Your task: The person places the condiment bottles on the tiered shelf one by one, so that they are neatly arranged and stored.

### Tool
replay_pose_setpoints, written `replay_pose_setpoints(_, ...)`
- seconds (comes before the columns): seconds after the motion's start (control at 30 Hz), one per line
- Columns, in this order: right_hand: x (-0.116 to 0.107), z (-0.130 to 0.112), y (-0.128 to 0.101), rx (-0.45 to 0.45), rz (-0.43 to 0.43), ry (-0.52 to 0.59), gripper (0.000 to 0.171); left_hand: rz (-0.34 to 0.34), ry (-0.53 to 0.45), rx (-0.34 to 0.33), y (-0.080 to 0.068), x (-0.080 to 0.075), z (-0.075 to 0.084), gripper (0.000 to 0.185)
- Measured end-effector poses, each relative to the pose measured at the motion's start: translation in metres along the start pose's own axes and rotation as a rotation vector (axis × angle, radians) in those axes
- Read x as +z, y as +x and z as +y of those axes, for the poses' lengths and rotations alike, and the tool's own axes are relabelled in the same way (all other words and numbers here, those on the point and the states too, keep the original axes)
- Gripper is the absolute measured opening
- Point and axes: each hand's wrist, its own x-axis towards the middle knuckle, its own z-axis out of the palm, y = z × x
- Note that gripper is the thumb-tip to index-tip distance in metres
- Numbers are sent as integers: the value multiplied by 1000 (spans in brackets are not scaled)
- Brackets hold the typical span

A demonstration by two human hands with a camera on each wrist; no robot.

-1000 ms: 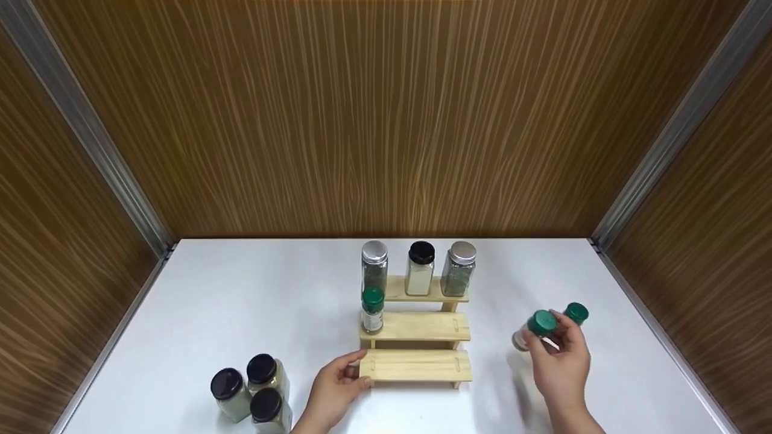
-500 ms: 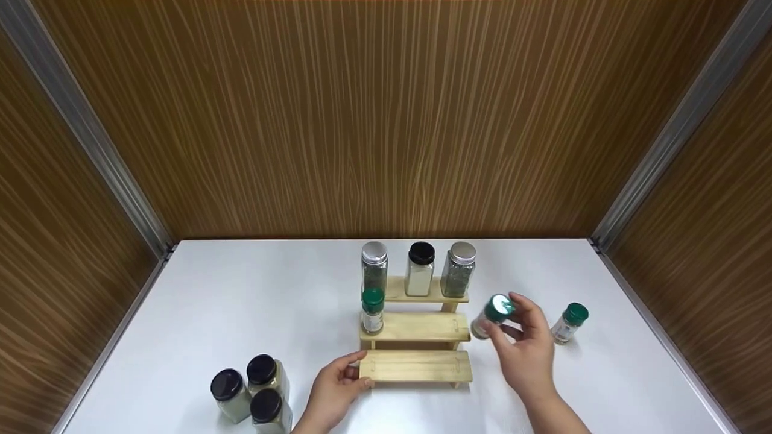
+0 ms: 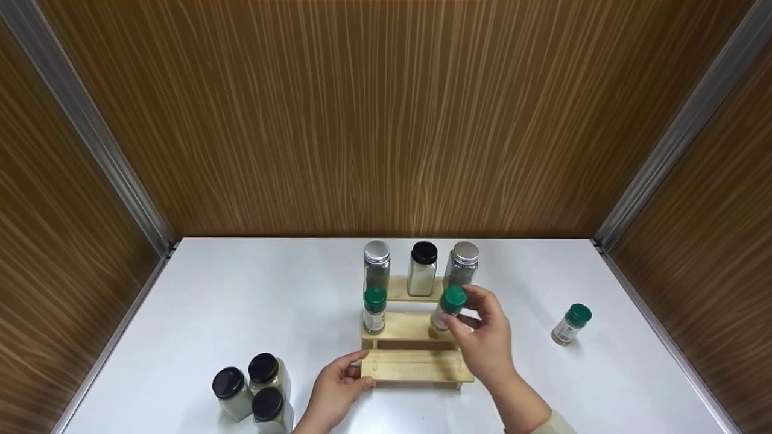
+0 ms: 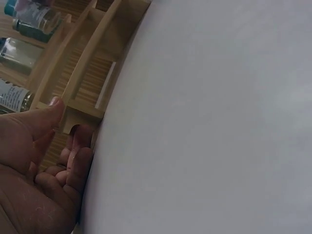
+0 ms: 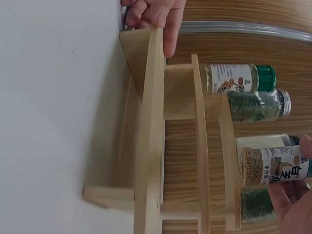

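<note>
Fingers of the right hand (image 3: pixel 482 343) pinch a green-capped jar (image 3: pixel 447 307) just over the middle step of the wooden rack (image 3: pixel 416 367), right of a matching jar (image 3: pixel 374 310) standing there. The left hand (image 3: pixel 333 392) grips the rack's lowest step at its left end. Another green-capped jar (image 3: pixel 570 323) stands apart on the white table (image 3: pixel 241 301)

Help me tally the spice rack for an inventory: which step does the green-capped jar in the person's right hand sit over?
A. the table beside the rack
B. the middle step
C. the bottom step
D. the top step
B: the right hand holds the green-capped jar at the right end of the middle step, where another green-capped jar stands at the left end.
</note>
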Motion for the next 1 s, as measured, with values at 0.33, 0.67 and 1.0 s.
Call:
replay_pose_setpoints(0.33,21,6,-4,18,-61,-10,51,-13,-42,24,0,1,-2,57)
replay_pose_setpoints(0.67,33,13,0,116,-78,-41,49,-8,-36,24,2,3,-3,57)
replay_pose_setpoints(1.0,36,12,-1,124,-90,-70,52,-6,-29,37,2,2,-6,57)
